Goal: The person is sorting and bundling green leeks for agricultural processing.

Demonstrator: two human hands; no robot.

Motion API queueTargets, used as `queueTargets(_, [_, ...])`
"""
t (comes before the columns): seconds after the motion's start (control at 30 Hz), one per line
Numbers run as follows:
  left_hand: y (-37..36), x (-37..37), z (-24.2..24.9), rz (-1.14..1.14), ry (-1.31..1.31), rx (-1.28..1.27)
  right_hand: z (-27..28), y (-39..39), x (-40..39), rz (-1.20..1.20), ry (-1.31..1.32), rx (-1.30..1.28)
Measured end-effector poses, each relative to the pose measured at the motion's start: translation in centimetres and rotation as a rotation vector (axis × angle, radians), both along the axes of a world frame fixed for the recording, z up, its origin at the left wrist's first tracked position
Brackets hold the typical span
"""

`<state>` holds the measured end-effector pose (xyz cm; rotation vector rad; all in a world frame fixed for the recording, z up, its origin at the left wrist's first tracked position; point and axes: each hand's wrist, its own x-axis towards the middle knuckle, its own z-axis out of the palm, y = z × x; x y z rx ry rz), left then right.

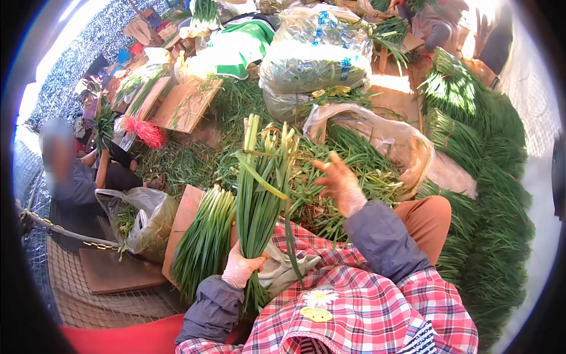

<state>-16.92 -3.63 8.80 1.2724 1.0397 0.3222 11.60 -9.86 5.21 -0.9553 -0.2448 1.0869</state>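
Observation:
A bunch of Chinese chives [254, 194] stands upright in front of me, its pale cut ends at the top and one yellowish leaf lying across it. My left hand [242, 265], in a thin clear glove, is wrapped round the lower, leafy part. To the right of the bunch, apart from it, my right hand [342, 186] is raised with its fingers spread and nothing in it. Just left of the held bunch, another pile of chives [203, 242] rests on a wooden board [182, 215]. Loose chives [354, 154] spill from an opened plastic bag [407, 141] beyond my right hand.
Stacked chive bundles [498, 212] line the right side. Full clear bags [315, 65] lie ahead. At left, a co-worker [71, 171] sits holding chives, near red ties [145, 132] and a plastic bag [144, 221]. Leaf scraps [183, 165] cover the ground.

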Motion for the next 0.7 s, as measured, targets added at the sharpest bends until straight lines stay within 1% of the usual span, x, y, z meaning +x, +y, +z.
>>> queueTargets(0.07, [0.1,-0.1,-0.2,0.001,0.060,0.140,1.0,1.4,-1.6,0.242,0.036,-0.053])
queueTargets(0.1, [0.3,-0.3,-0.9,0.008,0.087,0.287,-0.3,2.3,-2.5,0.292,0.112,0.034])
queueTargets(0.13, [0.4,-0.5,-0.9,-0.011,0.111,0.413,-0.4,2.9,-2.9,0.340,0.159,0.122])
queueTargets(0.2, [0.5,-1.0,-0.8,-0.048,0.166,0.658,1.4,3.4,-3.2,0.394,0.042,-0.048])
queueTargets(0.23, [0.2,-0.9,0.1,-0.020,0.222,0.611,1.2,3.6,-3.2,0.402,0.007,-0.080])
queueTargets(0.33, [0.6,-1.7,-0.8,0.024,0.145,0.544,0.3,3.6,-2.9,0.430,-0.096,-0.188])
queueTargets(0.37, [0.8,-2.0,-0.3,0.002,0.181,0.386,0.3,3.4,-2.8,0.442,-0.125,-0.226])
queueTargets(0.4, [0.7,-2.2,-0.4,-0.012,0.178,0.323,0.2,3.3,-2.8,0.455,-0.154,-0.264])
queueTargets(0.43, [0.7,-2.3,-0.4,-0.027,0.174,0.259,0.2,3.2,-3.1,0.416,-0.161,-0.300])
queueTargets(0.47, [0.5,-2.5,-0.5,-0.043,0.172,0.196,-0.9,3.4,-3.2,0.425,-0.197,-0.337])
queueTargets(0.5, [0.5,-2.8,-1.1,-0.054,0.149,0.195,-2.7,3.9,-3.1,0.434,-0.236,-0.373])
queueTargets(0.53, [0.5,-2.8,-1.2,-0.068,0.162,0.204,-3.2,4.1,-3.2,0.446,-0.276,-0.408])
queueTargets(0.57, [0.6,-2.7,-1.0,-0.085,0.179,0.210,-3.8,3.9,-3.3,0.448,-0.449,-0.458])
queueTargets(0.67, [0.3,-3.0,-1.7,-0.125,0.219,0.219,-5.0,3.3,-3.1,0.556,-0.295,-0.502])
queueTargets(0.7, [0.4,-3.1,-1.8,-0.147,0.247,0.213,-6.1,3.0,-2.6,0.616,-0.373,-0.510])
